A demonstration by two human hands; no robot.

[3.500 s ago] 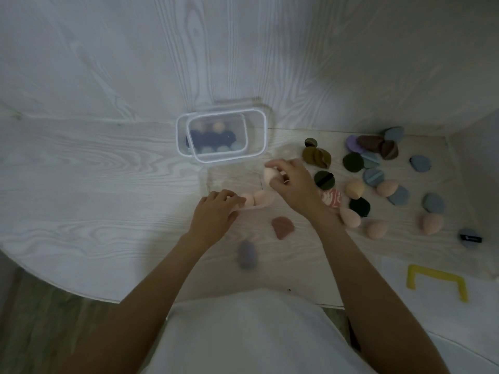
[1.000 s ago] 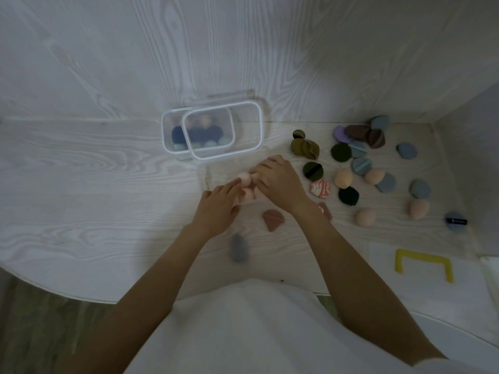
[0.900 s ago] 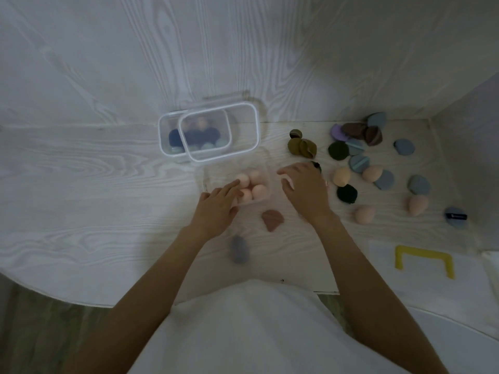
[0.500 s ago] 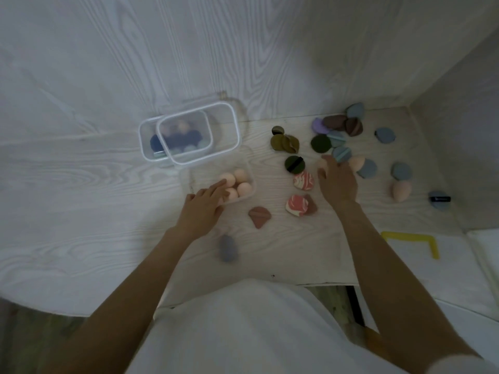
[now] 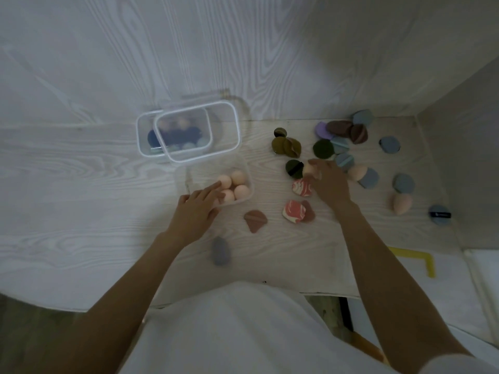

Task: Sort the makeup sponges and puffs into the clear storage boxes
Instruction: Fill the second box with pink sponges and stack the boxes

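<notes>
A light, squashy peach sponge (image 5: 308, 170), right of frame centre, is grasped by the right hand (image 5: 328, 182); a gentle pinch around its middle should suffice.

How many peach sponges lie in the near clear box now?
4, clustered in the near clear box by the left hand: sponges at. The hand may hide more.

**Colours on the counter**

The counter (image 5: 81, 184) is pale whitewashed woodgrain. Four peach sponges (image 5: 232, 186) fill a clear box (image 5: 249, 182). Two puffs (image 5: 302, 187) are red-and-white marbled, others olive (image 5: 286, 145), dark green (image 5: 323, 148), grey-blue (image 5: 403, 183), lilac (image 5: 320, 130) and brown (image 5: 339, 128). A yellow strip (image 5: 429, 261) lies at right.
</notes>
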